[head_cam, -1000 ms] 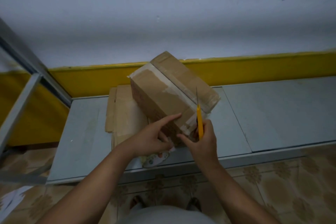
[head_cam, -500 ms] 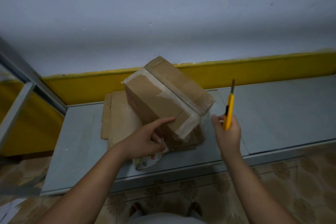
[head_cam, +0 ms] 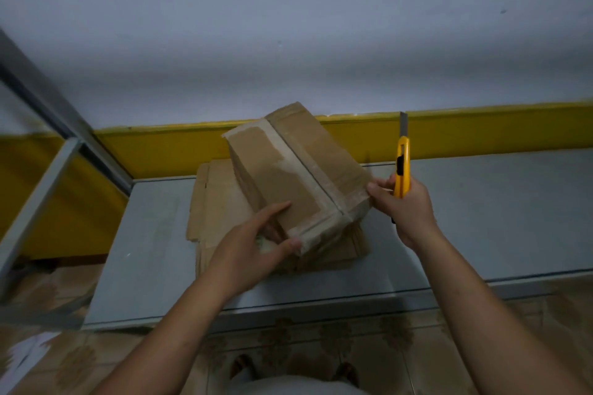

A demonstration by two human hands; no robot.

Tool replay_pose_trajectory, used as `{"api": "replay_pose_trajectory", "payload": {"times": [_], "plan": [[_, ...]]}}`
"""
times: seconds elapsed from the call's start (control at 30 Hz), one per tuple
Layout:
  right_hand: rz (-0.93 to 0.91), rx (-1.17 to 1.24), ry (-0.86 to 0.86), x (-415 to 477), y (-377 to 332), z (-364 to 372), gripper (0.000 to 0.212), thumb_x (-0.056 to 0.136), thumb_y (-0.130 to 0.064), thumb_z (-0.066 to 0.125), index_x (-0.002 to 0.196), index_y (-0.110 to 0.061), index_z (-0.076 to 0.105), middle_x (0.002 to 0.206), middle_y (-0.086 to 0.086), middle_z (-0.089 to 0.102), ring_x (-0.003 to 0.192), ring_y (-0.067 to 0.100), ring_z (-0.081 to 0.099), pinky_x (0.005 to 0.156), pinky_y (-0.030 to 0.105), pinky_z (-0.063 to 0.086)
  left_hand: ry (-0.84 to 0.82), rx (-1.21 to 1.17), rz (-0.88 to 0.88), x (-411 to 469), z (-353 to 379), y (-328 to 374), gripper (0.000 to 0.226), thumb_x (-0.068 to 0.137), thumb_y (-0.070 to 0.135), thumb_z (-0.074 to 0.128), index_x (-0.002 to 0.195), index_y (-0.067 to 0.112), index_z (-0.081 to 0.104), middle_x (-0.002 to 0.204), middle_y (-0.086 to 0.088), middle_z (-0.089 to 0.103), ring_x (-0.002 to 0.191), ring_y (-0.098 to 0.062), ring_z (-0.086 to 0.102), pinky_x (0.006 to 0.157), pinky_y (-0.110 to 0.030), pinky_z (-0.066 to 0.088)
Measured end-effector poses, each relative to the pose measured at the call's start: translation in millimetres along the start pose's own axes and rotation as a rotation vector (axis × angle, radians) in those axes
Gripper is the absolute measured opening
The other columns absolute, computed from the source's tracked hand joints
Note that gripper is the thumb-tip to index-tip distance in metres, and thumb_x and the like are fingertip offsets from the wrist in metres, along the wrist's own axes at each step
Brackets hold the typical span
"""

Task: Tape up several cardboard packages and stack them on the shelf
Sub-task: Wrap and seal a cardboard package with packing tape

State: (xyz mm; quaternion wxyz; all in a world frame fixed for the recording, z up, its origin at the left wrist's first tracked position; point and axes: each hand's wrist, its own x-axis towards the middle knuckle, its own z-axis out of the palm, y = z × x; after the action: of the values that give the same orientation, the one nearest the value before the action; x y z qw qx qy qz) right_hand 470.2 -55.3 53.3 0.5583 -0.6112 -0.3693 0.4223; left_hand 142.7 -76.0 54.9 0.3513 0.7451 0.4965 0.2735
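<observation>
**Cardboard package (head_cam: pixel 272 170) gripped at both near corners, knife in hand**

Cardboard package sits tilted, its far end raised, on a stack of flattened cardboard (head_cam: pixel 215 202) that lies on the grey shelf (head_cam: pixel 497 218) left of centre. A pale strip of tape (head_cam: pixel 316 184) runs the length of its top face along the seam and folds over the near end.

The left hand (head_cam: pixel 253 250) grips the near left corner of the package: the forefinger lies straight along the top face, the thumb presses the near edge, and the other fingers curl in against the end face.

The right hand (head_cam: pixel 407 205) is clenched round a yellow utility knife (head_cam: pixel 402 170), held upright with its blade (head_cam: pixel 403 123) slid out and pointing up, away from the person. Fingertips of this hand touch the near right corner of the package; the knife itself stands just right of the package, not touching it.

Behind the shelf a yellow band (head_cam: pixel 481 135) runs along the foot of the wall. A grey metal frame (head_cam: pixel 41 189) slants up at far left, and patterned floor tiles (head_cam: pixel 321 340) lie near the person.
</observation>
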Motion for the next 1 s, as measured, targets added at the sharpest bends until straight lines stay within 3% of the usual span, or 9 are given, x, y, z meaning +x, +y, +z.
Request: {"api": "replay_pose_trajectory", "payload": {"times": [0.1,0.23,0.33,0.43,0.57,0.67,0.77,0.87,1.0], "plan": [[-0.002,0.022,0.062,-19,5,14,0.03,0.084,-0.015,0.086,0.096,-0.02,0.058,0.101,0.006,0.076,0.098,0.025,0.075,0.083,0.05,0.064,0.091,0.043,-0.032,-4,-22,-3,0.075,0.072,0.096,0.06,0.14,0.071,0.043,0.105,0.031,0.066,0.1,0.012,0.062,0.077,-0.019,0.051],[-0.038,-0.078,0.08,-48,15,41,0.04,0.076,-0.04,0.091,0.101,-0.023,0.063,0.101,-0.011,0.076,0.093,0.01,0.075,0.081,0.04,0.063,0.125,0.168,-0.082,-7,-53,-13,0.076,0.067,0.098,0.063,0.137,0.074,0.043,0.106,0.029,0.065,0.095,0.012,0.06,0.072,-0.03,0.055],[-0.052,-0.114,0.054,-63,24,54,0.053,0.064,-0.052,0.092,0.102,-0.026,0.066,0.1,-0.015,0.076,0.091,0.005,0.074,0.077,0.034,0.062,0.107,0.188,-0.124,-13,-66,-23,0.083,0.061,0.093,0.072,0.137,0.074,0.044,0.105,0.028,0.064,0.093,0.005,0.063,0.077,-0.035,0.058],[-0.099,-0.135,0.01,-66,29,55,0.056,0.059,-0.052,0.091,0.103,-0.029,0.066,0.101,-0.016,0.076,0.094,0.005,0.074,0.078,0.032,0.062,0.088,0.111,-0.144,-17,-71,-36,0.085,0.063,0.077,0.084,0.139,0.07,0.049,0.102,0.023,0.066,0.096,0.0,0.065,0.087,-0.038,0.06],[-0.194,-0.19,-0.074,-60,27,50,0.046,0.06,-0.042,0.093,0.092,-0.052,0.063,0.102,-0.019,0.075,0.092,0.005,0.074,0.075,0.023,0.062,0.073,-0.002,-0.123,-18,-70,-47,0.089,0.061,0.059,0.092,0.142,0.059,0.055,0.098,0.013,0.068,0.101,-0.004,0.067,0.103,-0.038,0.055],[-0.247,-0.235,-0.101,-57,27,48,0.048,0.06,-0.042,0.095,0.091,-0.055,0.06,0.101,-0.018,0.075,0.089,0.006,0.074,0.076,0.024,0.062,0.054,-0.027,-0.122,-17,-70,-51,0.09,0.061,0.055,0.093,0.143,0.059,0.055,0.099,0.013,0.067,0.103,-0.007,0.067,0.111,-0.04,0.051],[-0.309,-0.29,-0.119,-56,27,44,0.051,0.062,-0.05,0.094,0.099,-0.054,0.059,0.102,-0.021,0.072,0.093,0.003,0.072,0.075,0.019,0.06,0.046,0.01,-0.137,-20,-73,-51,0.087,0.065,0.068,0.09,0.144,0.063,0.051,0.103,0.017,0.066,0.103,-0.004,0.066,0.104,-0.042,0.055],[-0.352,-0.376,-0.157,-60,29,45,0.063,0.062,-0.062,0.092,0.112,-0.054,0.055,0.115,-0.028,0.065,0.11,-0.003,0.064,0.082,0.011,0.055,0.06,0.162,-0.169,-25,-75,-41,0.095,0.059,0.092,0.076,0.144,0.071,0.04,0.109,0.028,0.062,0.101,0.003,0.063,0.086,-0.036,0.059],[-0.34,-0.406,-0.07,-75,36,65,0.079,0.056,-0.074,0.089,0.119,-0.042,0.053,0.115,-0.025,0.06,0.11,-0.002,0.06,0.079,0.018,0.057,0.26,0.399,-0.244,-26,-54,-16,0.099,0.052,0.11,0.053,0.141,0.069,0.039,0.095,0.031,0.059,0.081,0.004,0.059,0.058,-0.026,0.05]]}}
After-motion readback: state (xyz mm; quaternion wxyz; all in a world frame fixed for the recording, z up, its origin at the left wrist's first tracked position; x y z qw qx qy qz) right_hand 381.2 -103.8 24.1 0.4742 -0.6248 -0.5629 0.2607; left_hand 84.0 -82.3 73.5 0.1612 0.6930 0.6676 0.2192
